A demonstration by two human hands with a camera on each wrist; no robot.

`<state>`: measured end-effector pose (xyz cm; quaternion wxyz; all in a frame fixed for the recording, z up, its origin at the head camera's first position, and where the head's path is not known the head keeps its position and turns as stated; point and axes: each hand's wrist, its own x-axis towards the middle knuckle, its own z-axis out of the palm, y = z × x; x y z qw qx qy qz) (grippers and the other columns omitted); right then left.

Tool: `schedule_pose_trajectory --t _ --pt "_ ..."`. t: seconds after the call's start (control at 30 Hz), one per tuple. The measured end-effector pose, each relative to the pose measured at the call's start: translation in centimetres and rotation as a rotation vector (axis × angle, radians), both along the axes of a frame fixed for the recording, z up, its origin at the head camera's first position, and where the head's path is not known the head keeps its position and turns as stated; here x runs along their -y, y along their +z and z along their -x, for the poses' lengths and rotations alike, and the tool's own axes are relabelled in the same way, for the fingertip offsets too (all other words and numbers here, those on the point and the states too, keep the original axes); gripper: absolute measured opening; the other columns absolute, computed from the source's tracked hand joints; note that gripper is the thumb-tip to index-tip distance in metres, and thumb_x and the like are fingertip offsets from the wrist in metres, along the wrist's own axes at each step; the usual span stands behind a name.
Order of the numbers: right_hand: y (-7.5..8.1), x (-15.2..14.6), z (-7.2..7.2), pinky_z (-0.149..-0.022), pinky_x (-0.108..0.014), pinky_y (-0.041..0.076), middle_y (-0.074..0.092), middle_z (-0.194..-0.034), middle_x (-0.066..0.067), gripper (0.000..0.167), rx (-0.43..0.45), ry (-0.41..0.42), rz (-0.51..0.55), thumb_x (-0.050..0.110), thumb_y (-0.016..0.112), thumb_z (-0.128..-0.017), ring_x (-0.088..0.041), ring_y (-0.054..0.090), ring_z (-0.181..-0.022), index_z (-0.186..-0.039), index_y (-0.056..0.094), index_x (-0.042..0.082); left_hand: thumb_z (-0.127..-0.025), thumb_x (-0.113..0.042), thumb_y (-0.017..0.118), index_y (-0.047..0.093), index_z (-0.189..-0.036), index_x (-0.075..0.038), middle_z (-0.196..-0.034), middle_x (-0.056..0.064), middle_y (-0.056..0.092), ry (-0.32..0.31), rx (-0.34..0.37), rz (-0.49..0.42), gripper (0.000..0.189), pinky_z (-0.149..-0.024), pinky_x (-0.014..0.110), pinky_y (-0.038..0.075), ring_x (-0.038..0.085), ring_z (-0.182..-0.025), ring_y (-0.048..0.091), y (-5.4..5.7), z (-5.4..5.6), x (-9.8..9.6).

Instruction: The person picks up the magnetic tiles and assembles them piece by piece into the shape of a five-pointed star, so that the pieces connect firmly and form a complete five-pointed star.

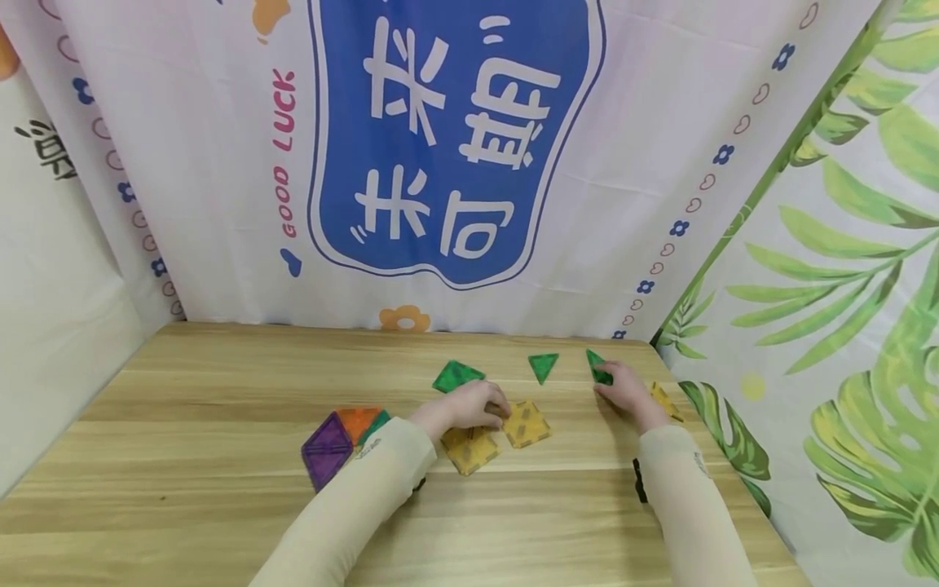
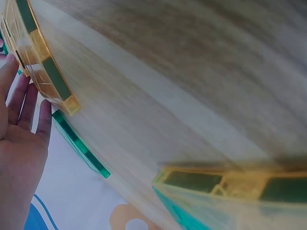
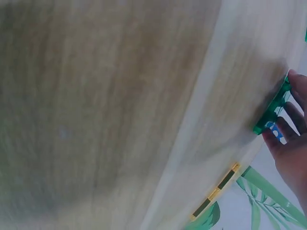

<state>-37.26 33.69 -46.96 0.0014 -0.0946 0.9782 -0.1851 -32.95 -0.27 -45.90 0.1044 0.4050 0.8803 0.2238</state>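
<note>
My left hand [image 1: 471, 404] rests over two yellow magnetic tiles, a nearer one [image 1: 469, 451] partly under it and another [image 1: 526, 424] at its fingertips. In the left wrist view, its loosely extended fingers [image 2: 29, 103] lie against a yellow tile's edge. Off to the right, my right hand [image 1: 628, 390] pinches a green triangular magnetic tile [image 1: 595, 364] between thumb and fingers. That tile [image 3: 272, 108] looks tilted in the right wrist view. Beyond the left hand lies a green tile shape [image 1: 456, 375]; a green triangle [image 1: 543, 367] sits between the hands.
A purple, orange and green tile arrangement [image 1: 328, 450] lies left of the left forearm, which partly covers it. Another yellow tile [image 1: 666, 401] is by the table's right edge. A printed cloth [image 1: 242, 269] hangs behind the wooden table [image 1: 183, 383], and a leaf-patterned cloth [image 1: 770, 326] hangs right.
</note>
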Motion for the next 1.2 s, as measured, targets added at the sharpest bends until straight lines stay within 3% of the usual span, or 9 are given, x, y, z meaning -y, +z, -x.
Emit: schedule_pose_trajectory --t 0.3,0.53,0.8,1.2 --pt "0.1 0.3 0.1 -0.104 -0.060 0.030 0.045 -0.137 -0.027 0.036 0.025 0.062 -0.013 0.011 0.061 -0.091 -0.048 0.039 -0.125 -0.126 0.058 0.003 -0.093 -0.019 0.061 0.069 -0.113 -0.015 -0.116 -0.002 0.065 0.038 0.019 0.001 0.023 -0.096 0.029 0.046 0.015 -0.112 0.057 -0.3 0.6 -0.6" --pt "0.2 1.1 0.4 -0.106 -0.057 0.029 0.047 -0.137 -0.024 0.035 0.023 0.127 -0.022 0.012 0.061 -0.091 -0.045 0.040 -0.127 -0.125 0.059 0.005 -0.093 -0.016 0.060 0.064 -0.120 -0.009 -0.118 0.004 0.064 0.107 -0.018 -0.060 0.028 -0.096 0.032 0.047 0.019 -0.112 0.058 -0.3 0.8 -1.0" --pt "0.0 2.1 0.6 -0.108 -0.056 0.028 0.048 -0.137 -0.022 0.034 0.019 0.170 -0.015 0.013 0.061 -0.091 -0.043 0.040 -0.128 -0.124 0.060 0.006 -0.091 -0.021 0.063 0.055 -0.131 -0.009 -0.135 0.007 0.053 0.196 -0.085 -0.069 0.042 -0.106 0.039 0.037 0.025 -0.127 0.046 -0.4 1.2 -1.2" --pt "0.4 3.8 0.3 -0.107 -0.055 0.029 0.049 -0.136 -0.020 0.034 0.002 0.239 -0.024 0.013 0.062 -0.091 -0.042 0.040 -0.129 -0.125 0.060 0.005 -0.092 -0.025 0.062 0.053 -0.133 -0.010 -0.137 0.006 0.051 0.216 -0.112 -0.018 0.044 -0.109 0.039 0.033 0.025 -0.130 0.043 -0.5 1.3 -2.0"
